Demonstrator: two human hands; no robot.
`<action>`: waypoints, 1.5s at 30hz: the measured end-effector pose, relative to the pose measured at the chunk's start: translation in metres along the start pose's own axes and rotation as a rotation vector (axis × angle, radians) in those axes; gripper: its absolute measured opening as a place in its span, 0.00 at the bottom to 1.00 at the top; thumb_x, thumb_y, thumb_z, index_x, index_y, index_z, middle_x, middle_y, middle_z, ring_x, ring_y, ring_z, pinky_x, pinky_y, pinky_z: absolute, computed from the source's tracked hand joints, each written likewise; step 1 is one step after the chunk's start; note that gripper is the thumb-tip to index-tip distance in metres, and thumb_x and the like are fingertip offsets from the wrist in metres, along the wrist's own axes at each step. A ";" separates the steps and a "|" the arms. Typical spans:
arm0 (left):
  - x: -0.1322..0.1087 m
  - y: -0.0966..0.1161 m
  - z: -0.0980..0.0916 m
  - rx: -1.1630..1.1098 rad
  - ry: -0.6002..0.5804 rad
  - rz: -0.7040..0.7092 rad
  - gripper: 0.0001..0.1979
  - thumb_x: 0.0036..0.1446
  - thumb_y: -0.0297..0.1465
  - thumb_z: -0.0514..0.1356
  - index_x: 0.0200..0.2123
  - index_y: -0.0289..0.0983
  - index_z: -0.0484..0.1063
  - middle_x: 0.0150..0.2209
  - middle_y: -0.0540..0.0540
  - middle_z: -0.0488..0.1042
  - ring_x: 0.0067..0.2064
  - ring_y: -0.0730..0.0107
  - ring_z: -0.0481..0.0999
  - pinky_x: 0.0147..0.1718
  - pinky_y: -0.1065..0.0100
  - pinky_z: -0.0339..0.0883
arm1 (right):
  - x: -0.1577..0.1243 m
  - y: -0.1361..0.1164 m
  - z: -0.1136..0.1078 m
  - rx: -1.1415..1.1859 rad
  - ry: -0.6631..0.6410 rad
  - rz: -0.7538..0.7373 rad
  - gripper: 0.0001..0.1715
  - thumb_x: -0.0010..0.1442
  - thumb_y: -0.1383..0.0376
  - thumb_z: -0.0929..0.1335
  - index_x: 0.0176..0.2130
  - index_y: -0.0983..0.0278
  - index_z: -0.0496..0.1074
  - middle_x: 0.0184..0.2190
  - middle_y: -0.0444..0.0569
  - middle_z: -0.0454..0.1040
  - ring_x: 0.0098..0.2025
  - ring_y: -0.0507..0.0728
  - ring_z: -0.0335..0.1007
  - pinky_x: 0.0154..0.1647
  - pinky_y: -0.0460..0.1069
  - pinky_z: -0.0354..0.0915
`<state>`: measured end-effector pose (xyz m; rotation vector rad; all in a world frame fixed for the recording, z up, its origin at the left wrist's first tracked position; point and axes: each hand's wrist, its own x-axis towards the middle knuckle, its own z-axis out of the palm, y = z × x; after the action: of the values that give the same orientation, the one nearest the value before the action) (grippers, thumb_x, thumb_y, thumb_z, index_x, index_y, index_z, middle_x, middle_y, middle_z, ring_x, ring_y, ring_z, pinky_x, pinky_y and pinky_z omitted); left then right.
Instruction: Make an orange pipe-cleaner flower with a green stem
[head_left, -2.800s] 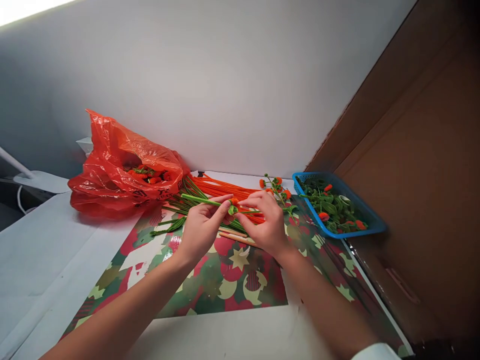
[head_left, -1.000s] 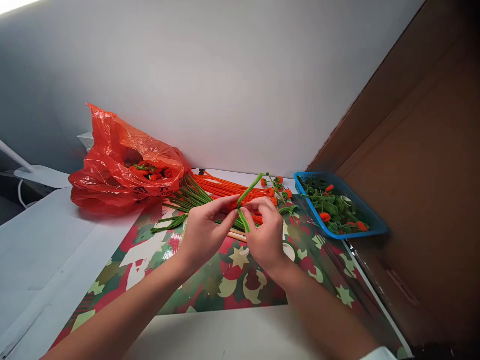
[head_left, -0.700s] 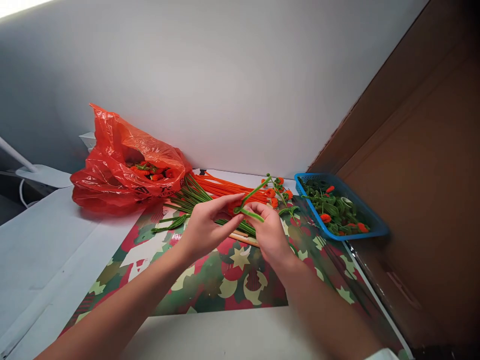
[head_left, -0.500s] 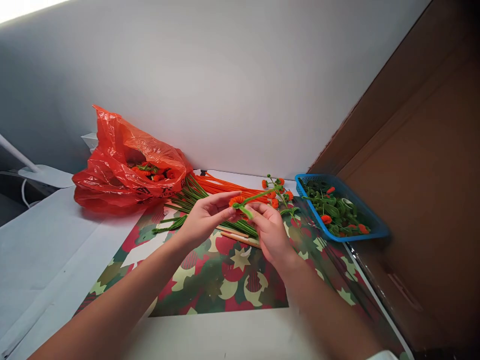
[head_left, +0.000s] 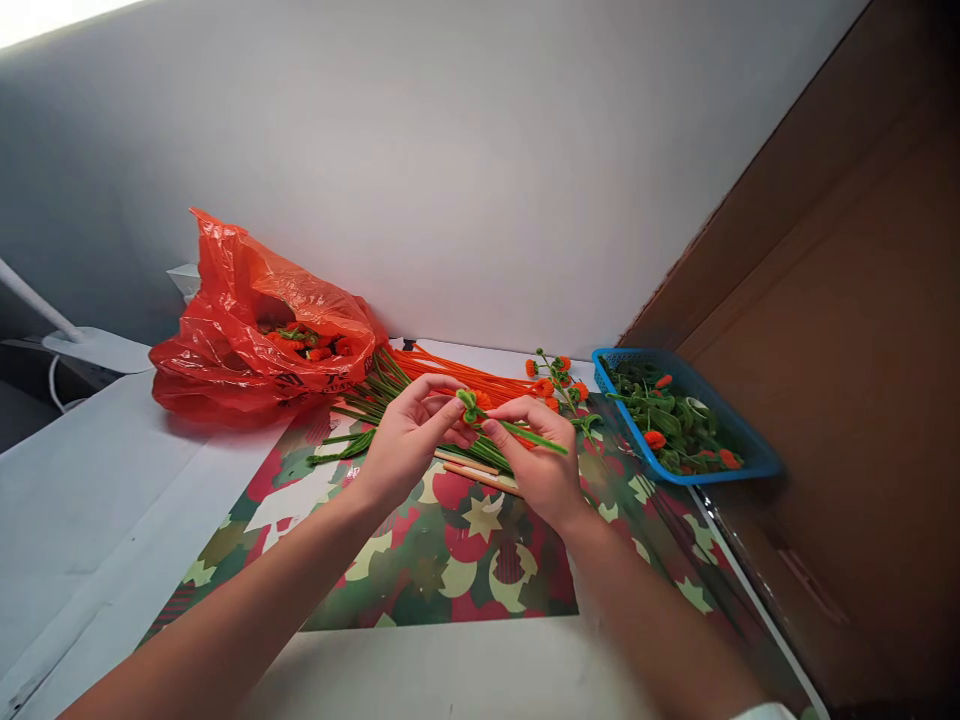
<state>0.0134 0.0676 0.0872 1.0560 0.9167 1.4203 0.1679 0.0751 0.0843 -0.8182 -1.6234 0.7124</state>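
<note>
Setting: a white counter (head_left: 90, 500) against a plain grey wall, with a brown cardboard panel (head_left: 847, 350) standing at the right.
Work mat: star-patterned paper (head_left: 450, 570) in red and green, lying flat under both hands.
Left hand (head_left: 409, 440): fingers closed in a pinch on the curled end of the green pipe cleaner (head_left: 525, 435), raised above the paper.
Right hand (head_left: 536, 460): thumb and fingers closed on the same pipe cleaner just beside the left hand; its free tail points right.
Orange bud (head_left: 481, 399): sits at the curl, between the fingertips.
Stock: green stems (head_left: 375, 395) and orange pipe cleaners (head_left: 450, 372) lie behind the hands; wooden sticks (head_left: 469, 467) lie below them.
Red plastic bag (head_left: 247, 320): far left, open, with orange and green pieces inside.
Blue basket (head_left: 757, 458): right, filled with green and orange pieces.
</note>
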 end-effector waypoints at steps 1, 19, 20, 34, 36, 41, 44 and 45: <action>-0.001 0.000 0.001 0.006 0.030 0.001 0.13 0.48 0.35 0.68 0.35 0.36 0.71 0.26 0.52 0.75 0.26 0.74 0.76 0.27 0.73 0.73 | -0.001 0.000 0.001 -0.020 0.011 -0.017 0.02 0.56 0.68 0.71 0.31 0.62 0.76 0.30 0.45 0.75 0.34 0.53 0.72 0.37 0.48 0.67; -0.007 0.003 0.002 0.275 -0.106 0.029 0.17 0.49 0.37 0.67 0.42 0.35 0.79 0.32 0.45 0.79 0.35 0.65 0.77 0.35 0.67 0.72 | 0.019 -0.006 -0.029 -0.117 -0.332 -0.007 0.06 0.59 0.65 0.69 0.31 0.60 0.76 0.29 0.44 0.76 0.33 0.54 0.71 0.35 0.49 0.66; -0.007 0.002 0.002 0.295 -0.115 0.029 0.17 0.50 0.37 0.67 0.42 0.35 0.79 0.32 0.45 0.79 0.35 0.65 0.77 0.34 0.67 0.72 | 0.019 -0.007 -0.030 -0.132 -0.352 -0.014 0.06 0.59 0.66 0.69 0.31 0.60 0.76 0.28 0.44 0.76 0.33 0.54 0.71 0.36 0.49 0.66; -0.009 -0.002 0.006 0.289 0.035 0.105 0.16 0.50 0.37 0.66 0.43 0.36 0.80 0.31 0.47 0.78 0.33 0.67 0.76 0.36 0.68 0.72 | 0.006 0.005 -0.005 -0.004 -0.115 0.032 0.04 0.58 0.65 0.70 0.31 0.60 0.77 0.32 0.47 0.77 0.39 0.56 0.73 0.44 0.52 0.67; -0.009 -0.003 0.005 0.298 0.018 0.135 0.15 0.51 0.36 0.66 0.42 0.37 0.80 0.33 0.46 0.79 0.34 0.67 0.77 0.36 0.68 0.73 | 0.008 0.007 -0.010 -0.018 -0.167 0.070 0.04 0.58 0.64 0.70 0.32 0.61 0.76 0.33 0.47 0.77 0.41 0.57 0.72 0.44 0.52 0.67; -0.008 -0.006 0.004 0.356 0.024 0.148 0.16 0.51 0.36 0.66 0.43 0.37 0.80 0.30 0.48 0.78 0.31 0.69 0.75 0.32 0.70 0.71 | 0.006 0.007 -0.009 -0.048 -0.085 0.173 0.05 0.57 0.63 0.71 0.32 0.63 0.75 0.32 0.47 0.76 0.38 0.56 0.72 0.43 0.52 0.67; -0.009 -0.006 0.006 0.340 0.106 0.129 0.17 0.50 0.37 0.67 0.43 0.37 0.79 0.30 0.47 0.79 0.31 0.68 0.76 0.31 0.70 0.71 | -0.002 0.004 0.003 -0.006 0.131 0.200 0.11 0.51 0.62 0.74 0.34 0.63 0.72 0.32 0.46 0.76 0.36 0.56 0.73 0.42 0.52 0.69; -0.009 -0.006 0.006 0.325 0.134 0.115 0.18 0.49 0.37 0.68 0.43 0.36 0.79 0.30 0.47 0.79 0.32 0.68 0.76 0.32 0.69 0.72 | -0.005 0.003 0.007 0.006 0.183 0.206 0.14 0.50 0.62 0.75 0.36 0.63 0.71 0.32 0.47 0.76 0.37 0.56 0.73 0.43 0.52 0.69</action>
<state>0.0216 0.0590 0.0822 1.2814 1.2306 1.4820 0.1620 0.0731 0.0775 -1.0260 -1.3851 0.7628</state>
